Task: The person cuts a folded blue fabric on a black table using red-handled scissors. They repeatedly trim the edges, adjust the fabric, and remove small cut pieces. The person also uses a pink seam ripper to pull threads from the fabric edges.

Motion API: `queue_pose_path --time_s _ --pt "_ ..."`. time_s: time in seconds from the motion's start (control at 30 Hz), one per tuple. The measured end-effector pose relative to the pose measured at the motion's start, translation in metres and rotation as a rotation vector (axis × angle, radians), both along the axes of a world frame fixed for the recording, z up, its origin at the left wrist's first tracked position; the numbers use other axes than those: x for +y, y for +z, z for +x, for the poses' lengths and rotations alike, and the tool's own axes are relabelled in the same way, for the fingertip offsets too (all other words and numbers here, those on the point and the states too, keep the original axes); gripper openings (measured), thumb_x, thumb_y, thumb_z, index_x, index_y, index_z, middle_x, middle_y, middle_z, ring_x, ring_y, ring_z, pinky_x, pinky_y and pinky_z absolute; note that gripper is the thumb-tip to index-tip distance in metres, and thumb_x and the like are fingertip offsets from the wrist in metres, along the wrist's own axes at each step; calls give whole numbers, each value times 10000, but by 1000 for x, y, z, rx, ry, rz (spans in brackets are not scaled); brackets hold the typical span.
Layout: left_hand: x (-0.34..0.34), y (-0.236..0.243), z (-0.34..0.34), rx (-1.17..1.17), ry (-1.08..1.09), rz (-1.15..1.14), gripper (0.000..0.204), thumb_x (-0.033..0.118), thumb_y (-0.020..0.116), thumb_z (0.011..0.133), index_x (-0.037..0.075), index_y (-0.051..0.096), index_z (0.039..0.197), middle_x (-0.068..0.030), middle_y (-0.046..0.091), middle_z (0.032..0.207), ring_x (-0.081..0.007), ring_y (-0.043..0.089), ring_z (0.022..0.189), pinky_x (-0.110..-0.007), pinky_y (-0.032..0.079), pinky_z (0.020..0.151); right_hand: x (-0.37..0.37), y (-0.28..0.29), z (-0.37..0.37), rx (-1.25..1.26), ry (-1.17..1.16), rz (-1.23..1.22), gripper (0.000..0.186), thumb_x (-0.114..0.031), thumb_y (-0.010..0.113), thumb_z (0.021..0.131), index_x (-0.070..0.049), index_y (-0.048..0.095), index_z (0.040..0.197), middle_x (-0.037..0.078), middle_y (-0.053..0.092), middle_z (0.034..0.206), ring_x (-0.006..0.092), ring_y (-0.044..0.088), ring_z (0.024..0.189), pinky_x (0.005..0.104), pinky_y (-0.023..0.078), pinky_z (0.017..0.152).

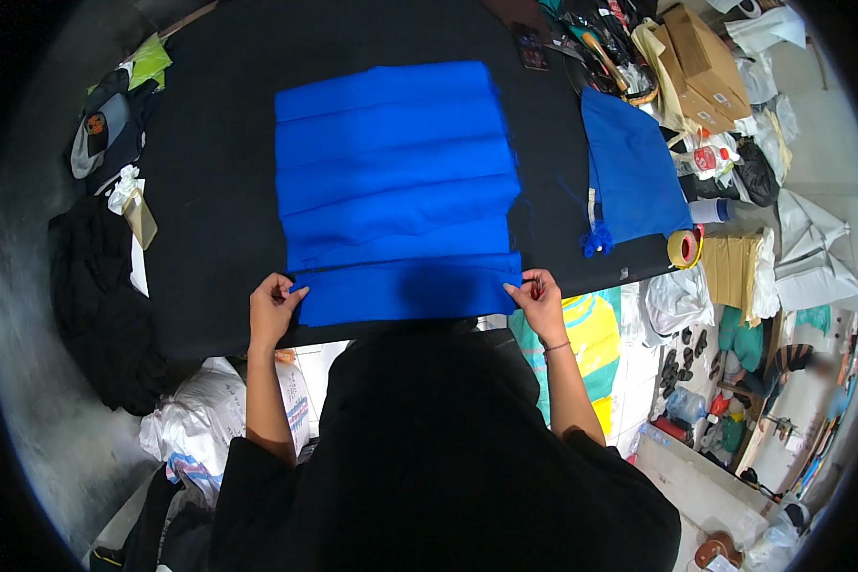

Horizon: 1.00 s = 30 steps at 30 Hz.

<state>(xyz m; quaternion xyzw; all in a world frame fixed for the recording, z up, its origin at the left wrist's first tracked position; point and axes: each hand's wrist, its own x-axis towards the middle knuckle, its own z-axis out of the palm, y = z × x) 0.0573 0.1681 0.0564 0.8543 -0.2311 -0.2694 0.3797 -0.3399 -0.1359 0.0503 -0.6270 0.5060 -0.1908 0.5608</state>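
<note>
A bright blue piece of fabric [396,167] lies on the black-covered table [210,191], creased crosswise into several bands. Its near end is a flap lying along the table's front edge, with a dark shadow on it. My left hand [275,303] pinches the flap's left corner between thumb and fingers. At the opposite corner, my right hand [539,300] grips the cloth the same way. Loose threads fray from the fabric's right side.
Another blue cloth [634,167] lies to the right, by a tape roll [683,249]. Cardboard boxes [701,71] and a phone [530,47] are at the far right. Caps [100,124] and black cloth [95,296] lie left. White sacks [200,410] stand below. Another person [782,367] is at far right.
</note>
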Motion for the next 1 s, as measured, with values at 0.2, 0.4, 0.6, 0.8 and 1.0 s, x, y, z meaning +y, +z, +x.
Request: queue_pose_path --time_s 0.2,0.4,0.6,0.8,1.0 --pt "1 -18 -2 48 51 -98 185 92 881 864 34 719 932 60 540 748 -48 473 685 -234 399 632 -6 5 0 -42 -42 137 183 -66 855 918 -34 677 950 -21 689 838 39 595 744 211 478 684" --pt "3 -26 -2 -18 40 -65 186 92 879 866 22 718 926 56 543 751 -46 479 687 -233 399 630 -12 -1 -3 -137 -30 31 148 -46 835 932 -38 690 962 -52 664 824 19 557 740 202 446 668" --pt "7 -22 -4 10 31 -101 207 43 888 833 33 685 871 51 565 738 -40 489 680 -222 409 624 -25 -7 0 -94 -70 1 147 -61 835 935 -46 689 951 -75 608 749 12 508 675 204 415 623" --pt "13 -10 0 248 -12 -117 195 27 884 842 5 691 856 55 578 717 -35 476 647 -214 404 606 -37 -26 5 19 2 -49 189 -121 830 944 -34 681 868 -90 536 695 14 427 629 230 350 562" --pt "3 -10 -5 293 80 -84 157 81 861 902 -15 738 892 44 645 725 -25 517 652 -220 412 601 -41 -19 0 133 121 -134 185 -178 799 991 -27 703 944 -99 551 732 -2 448 666 205 356 589"
